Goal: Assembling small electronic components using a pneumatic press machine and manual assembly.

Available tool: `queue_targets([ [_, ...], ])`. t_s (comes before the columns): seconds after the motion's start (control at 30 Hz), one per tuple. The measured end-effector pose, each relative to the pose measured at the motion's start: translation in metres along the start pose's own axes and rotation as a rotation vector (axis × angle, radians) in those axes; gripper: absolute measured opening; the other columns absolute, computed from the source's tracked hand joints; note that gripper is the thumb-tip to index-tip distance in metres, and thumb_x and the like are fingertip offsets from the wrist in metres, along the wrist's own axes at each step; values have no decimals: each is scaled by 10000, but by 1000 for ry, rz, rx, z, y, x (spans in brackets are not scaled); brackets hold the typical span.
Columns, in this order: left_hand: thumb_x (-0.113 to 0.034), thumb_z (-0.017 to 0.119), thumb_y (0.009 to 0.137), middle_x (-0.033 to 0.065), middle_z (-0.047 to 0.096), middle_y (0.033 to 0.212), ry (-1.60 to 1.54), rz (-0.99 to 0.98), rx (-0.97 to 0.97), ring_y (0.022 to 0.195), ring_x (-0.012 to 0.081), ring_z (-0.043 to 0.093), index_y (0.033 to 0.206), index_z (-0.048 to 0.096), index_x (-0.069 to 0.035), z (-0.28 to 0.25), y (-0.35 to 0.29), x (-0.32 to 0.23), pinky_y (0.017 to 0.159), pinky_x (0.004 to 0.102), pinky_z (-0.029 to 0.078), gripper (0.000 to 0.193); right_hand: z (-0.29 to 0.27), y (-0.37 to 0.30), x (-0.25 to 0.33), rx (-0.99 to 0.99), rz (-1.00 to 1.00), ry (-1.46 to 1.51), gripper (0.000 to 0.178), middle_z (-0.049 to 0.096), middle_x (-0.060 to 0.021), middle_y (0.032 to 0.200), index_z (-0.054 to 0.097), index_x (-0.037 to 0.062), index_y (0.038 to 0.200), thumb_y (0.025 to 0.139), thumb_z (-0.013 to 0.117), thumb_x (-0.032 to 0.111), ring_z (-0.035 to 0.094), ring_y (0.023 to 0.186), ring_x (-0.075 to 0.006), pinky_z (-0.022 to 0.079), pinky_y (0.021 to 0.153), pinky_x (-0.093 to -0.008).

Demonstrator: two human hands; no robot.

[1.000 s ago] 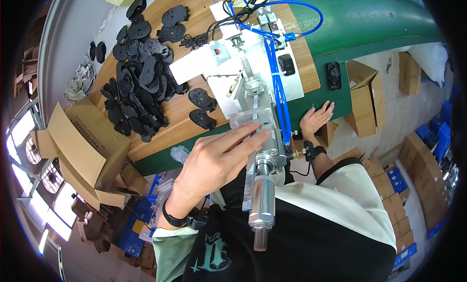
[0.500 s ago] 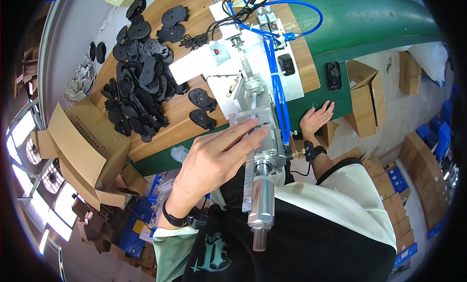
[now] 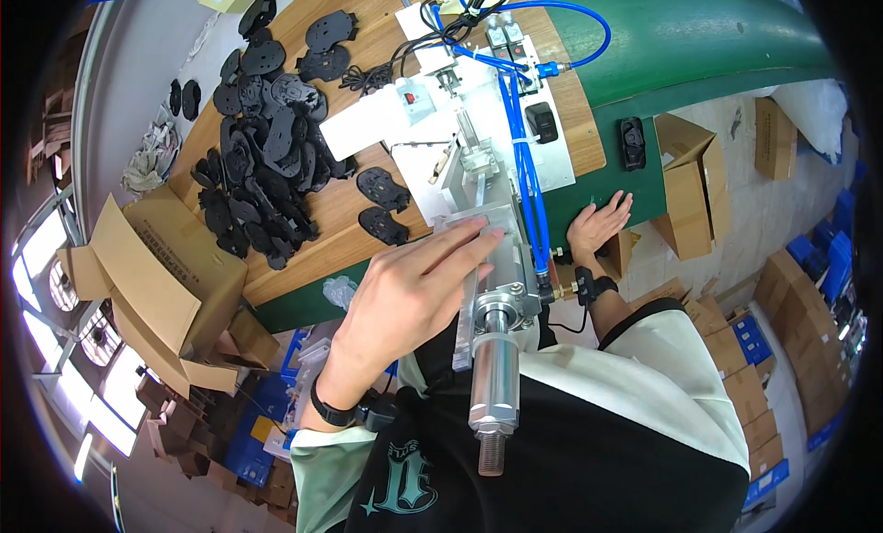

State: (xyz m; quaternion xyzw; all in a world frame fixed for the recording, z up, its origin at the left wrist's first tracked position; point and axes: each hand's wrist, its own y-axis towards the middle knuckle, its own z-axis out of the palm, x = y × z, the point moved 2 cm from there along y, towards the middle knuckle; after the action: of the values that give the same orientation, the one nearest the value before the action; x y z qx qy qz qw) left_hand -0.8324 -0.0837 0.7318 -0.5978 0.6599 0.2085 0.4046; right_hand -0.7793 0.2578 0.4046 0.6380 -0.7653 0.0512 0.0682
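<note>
At the near edge of the wooden board point(image 3: 354, 243), a silver metal cylinder point(image 3: 495, 377) points back toward the wearer, threaded tip over the dark shirt; it belongs to a bench machine mounted on a white plate point(image 3: 556, 165). Left hand point(image 3: 405, 289) lies palm down over the machine, fingers long and nearly straight, the front tips on a clear-looking block point(image 3: 469, 220); thumb hidden, so cannot tell whether anything is gripped. A toothed strip point(image 3: 465, 335) runs under these fingers and alongside the cylinder. Right hand point(image 3: 598, 225) flat on the green tabletop point(image 3: 648, 197), fingers apart, holding nothing. Blue air tubes point(image 3: 527, 179) run down the machine's right side. To its left, a heap of black oval plates point(image 3: 267, 156), with two loose ones near the machine. Containers: left of the board, a large cardboard box point(image 3: 175, 266), flaps spread; contents cannot be made out. Right of the green top, a second open carton point(image 3: 690, 206), its inside partly shaded. Further right, blue bins point(image 3: 832, 271) beside stacked cartons point(image 3: 800, 312), contents too small to read. Upper right, a bulging white sack point(image 3: 811, 119) next to an upright carton point(image 3: 774, 139); filling hidden.
</note>
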Motion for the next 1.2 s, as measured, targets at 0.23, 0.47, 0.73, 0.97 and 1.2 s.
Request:
queue_targets([
  [0.23, -71, 742, 875, 165, 711, 1205, -5, 55, -26, 1006, 330, 732, 1236, 695, -51, -2, 1, -3, 840, 405, 619, 365, -1, 0, 1, 0, 0, 10, 762, 192, -267, 1648, 232, -24, 1581, 923, 530, 219, 178, 1542, -404, 115, 1257, -551],
  [0.47, -64, 753, 853, 142, 722, 1198, 9, 27, 0, 1059, 322, 720, 1213, 704, -47, -8, -1, -13, 871, 398, 608, 364, -3, 0, 3, 6, -2, 12, 757, 194, -267, 1647, 235, -24, 1580, 927, 526, 223, 171, 1544, -404, 115, 1257, -552],
  [0.73, -47, 744, 865, 114, 721, 1227, -6, -15, 6, 1097, 312, 711, 1199, 712, -52, -3, 3, -10, 895, 386, 603, 336, -2, 1, 2, 2, 2, 14, 750, 203, -270, 1642, 237, -24, 1579, 931, 518, 230, 180, 1542, -404, 116, 1256, -553],
  [0.97, -64, 743, 851, 133, 713, 1216, 11, 4, 19, 1082, 324, 709, 1200, 704, -61, -3, 2, -10, 895, 399, 600, 351, -2, 0, 2, -8, -12, 10, 750, 205, -273, 1641, 239, -26, 1578, 928, 523, 219, 182, 1540, -408, 125, 1253, -556],
  [1.2, -26, 727, 855, 119, 710, 1250, -1, -5, 42, 1112, 307, 705, 1211, 712, -67, -1, 4, -11, 903, 388, 599, 359, -3, 2, 3, -4, -13, 9, 749, 203, -278, 1640, 240, -30, 1577, 927, 527, 208, 184, 1536, -414, 129, 1250, -558],
])
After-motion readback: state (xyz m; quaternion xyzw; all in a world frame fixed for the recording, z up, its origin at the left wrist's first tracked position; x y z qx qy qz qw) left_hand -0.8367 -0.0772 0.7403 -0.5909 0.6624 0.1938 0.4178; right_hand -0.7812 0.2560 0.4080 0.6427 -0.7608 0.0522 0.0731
